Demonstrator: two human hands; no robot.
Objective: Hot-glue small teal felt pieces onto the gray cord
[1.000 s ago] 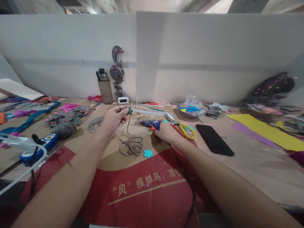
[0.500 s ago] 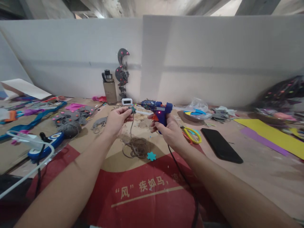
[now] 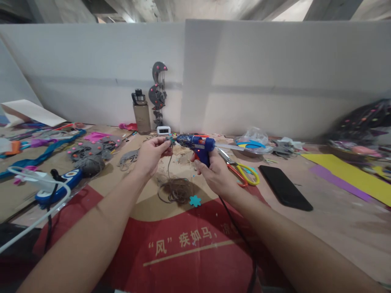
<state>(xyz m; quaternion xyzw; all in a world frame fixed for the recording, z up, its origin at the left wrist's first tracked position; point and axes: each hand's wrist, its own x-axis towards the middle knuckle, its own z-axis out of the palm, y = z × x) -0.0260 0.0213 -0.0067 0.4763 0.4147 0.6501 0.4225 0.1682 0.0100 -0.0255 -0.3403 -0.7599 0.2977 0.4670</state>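
Between the thumb and fingers of my left hand (image 3: 153, 155) is a small teal shaped piece (image 3: 171, 141), with a grey cord (image 3: 169, 165) running down from it to a loose coil (image 3: 176, 190) on the cardboard. My right hand (image 3: 214, 170) grips a blue hot glue gun (image 3: 200, 146) by its handle, red light lit. Its nozzle points left, right by the teal piece; whether they touch I cannot tell. A clear glue stick (image 3: 227, 146) sticks out of its back. Below, near the coil, lies a turquoise flower-shaped cutout (image 3: 194, 201).
Scissors (image 3: 249, 175) with yellow and orange handles and a black phone (image 3: 285, 187) lie right of my right hand. A bottle (image 3: 141, 114) and small white clock (image 3: 163, 130) stand behind. The glue gun's black cord (image 3: 233, 228) trails toward me. Left lies a blue-white power strip (image 3: 59, 187).
The glue gun has swung level and moved left, bringing its nozzle to the teal piece. My left hand has stayed nearly in place. The scissors' blades now show.
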